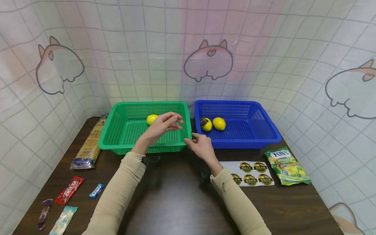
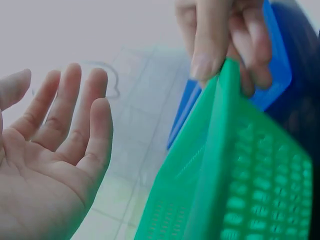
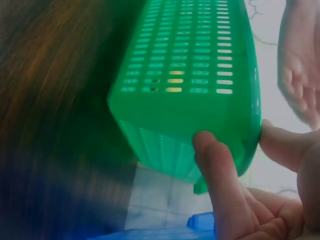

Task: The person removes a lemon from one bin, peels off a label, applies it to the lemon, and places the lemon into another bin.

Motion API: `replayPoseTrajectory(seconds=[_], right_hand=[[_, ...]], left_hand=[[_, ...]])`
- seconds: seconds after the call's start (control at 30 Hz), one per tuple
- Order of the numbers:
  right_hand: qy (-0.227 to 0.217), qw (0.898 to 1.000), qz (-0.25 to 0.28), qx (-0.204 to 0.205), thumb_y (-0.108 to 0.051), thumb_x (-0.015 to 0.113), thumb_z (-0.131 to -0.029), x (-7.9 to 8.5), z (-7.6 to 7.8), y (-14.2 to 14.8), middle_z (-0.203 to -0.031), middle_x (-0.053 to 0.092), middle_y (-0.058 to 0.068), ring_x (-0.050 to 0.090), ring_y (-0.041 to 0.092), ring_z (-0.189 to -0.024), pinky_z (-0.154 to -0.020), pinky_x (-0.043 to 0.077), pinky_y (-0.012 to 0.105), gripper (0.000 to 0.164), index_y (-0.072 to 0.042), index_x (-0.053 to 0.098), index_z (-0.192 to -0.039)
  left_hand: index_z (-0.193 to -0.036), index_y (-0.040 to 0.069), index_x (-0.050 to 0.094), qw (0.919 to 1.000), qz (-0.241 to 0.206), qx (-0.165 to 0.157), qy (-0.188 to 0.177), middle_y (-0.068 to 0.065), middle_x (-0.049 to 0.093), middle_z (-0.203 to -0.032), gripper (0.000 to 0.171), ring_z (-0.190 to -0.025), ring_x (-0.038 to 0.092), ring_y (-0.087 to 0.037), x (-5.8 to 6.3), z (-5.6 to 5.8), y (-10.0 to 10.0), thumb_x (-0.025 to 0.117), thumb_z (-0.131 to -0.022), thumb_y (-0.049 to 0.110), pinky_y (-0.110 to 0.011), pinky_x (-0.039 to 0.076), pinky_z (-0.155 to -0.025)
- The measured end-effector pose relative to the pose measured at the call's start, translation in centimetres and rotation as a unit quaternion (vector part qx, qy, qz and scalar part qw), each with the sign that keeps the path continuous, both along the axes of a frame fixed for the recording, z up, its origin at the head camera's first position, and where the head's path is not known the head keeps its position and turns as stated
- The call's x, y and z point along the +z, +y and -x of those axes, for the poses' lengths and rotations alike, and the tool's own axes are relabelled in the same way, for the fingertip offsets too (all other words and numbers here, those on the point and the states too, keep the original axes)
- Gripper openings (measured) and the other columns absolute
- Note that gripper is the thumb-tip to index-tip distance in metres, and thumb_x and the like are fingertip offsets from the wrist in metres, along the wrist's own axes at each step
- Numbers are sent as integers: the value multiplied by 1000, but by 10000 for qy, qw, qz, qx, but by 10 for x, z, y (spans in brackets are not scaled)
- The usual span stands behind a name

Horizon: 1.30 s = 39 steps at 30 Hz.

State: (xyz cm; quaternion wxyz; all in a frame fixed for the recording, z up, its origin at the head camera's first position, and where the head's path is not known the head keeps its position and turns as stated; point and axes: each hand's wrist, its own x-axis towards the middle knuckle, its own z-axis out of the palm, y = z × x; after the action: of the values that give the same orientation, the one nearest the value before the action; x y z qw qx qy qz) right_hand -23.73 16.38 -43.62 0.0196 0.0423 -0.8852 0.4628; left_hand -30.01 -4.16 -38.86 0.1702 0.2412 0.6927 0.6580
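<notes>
1. White grid-patterned cloth walls (image 1: 147, 65) flank and back a dark brown wood-grain table (image 1: 176, 195).
2. Green perforated plastic basket (image 1: 133, 132): on the table, left of centre, its corner pinched by the right hand (image 1: 202, 147).
3. Left hand (image 1: 162, 125): above the basket, fingers loosely extended, empty.

Narrow gap between baskets (image 1: 129, 132), right fingers (image 3: 222, 175) at near end

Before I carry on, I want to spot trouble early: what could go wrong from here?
The right hand grips the green basket at one corner, so a pull might twist or tip it and set the lemon inside rolling.
The blue basket stands close beside that corner and could get bumped.
The right sleeve overlaps the sticker sheet in the head view, and might drag it.
</notes>
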Motion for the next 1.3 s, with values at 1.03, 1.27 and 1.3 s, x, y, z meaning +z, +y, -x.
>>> replayPoseTrajectory(seconds=[1.03, 1.27, 1.3], right_hand=[[-95, 9996, -244, -94, -31, 71, -92, 7, 2, -2, -91, 79, 14, 76, 21, -74, -58, 54, 23, 64, 2, 50, -143], [-60, 9995, -303, -72, -30, 70, -93, 7, 0, -4, -88, 79, 13, 75, 19, -72, -54, 49, 20, 62, 1, 50, -143], [-54, 9995, -292, -65, -30, 70, -93, 7, 0, -5, -88, 79, 13, 75, 20, -73, -53, 49, 21, 62, 1, 50, -143]], left_hand=[[-152, 4, 36, 8575, 5017, 348, 1086, -30, 33, -156, 53, -140, 35, -50, -21, 90, -56, 50, -102, 13, -61, 38, -112], [-150, 0, 39, 8333, 5316, 502, 1427, -31, 31, -154, 54, -141, 32, -51, -26, 92, -55, 55, -98, 7, -61, 35, -115], [-150, 0, 40, 8318, 5337, 553, 1420, -31, 31, -154, 54, -141, 31, -52, -27, 92, -55, 54, -98, 7, -62, 35, -115]])
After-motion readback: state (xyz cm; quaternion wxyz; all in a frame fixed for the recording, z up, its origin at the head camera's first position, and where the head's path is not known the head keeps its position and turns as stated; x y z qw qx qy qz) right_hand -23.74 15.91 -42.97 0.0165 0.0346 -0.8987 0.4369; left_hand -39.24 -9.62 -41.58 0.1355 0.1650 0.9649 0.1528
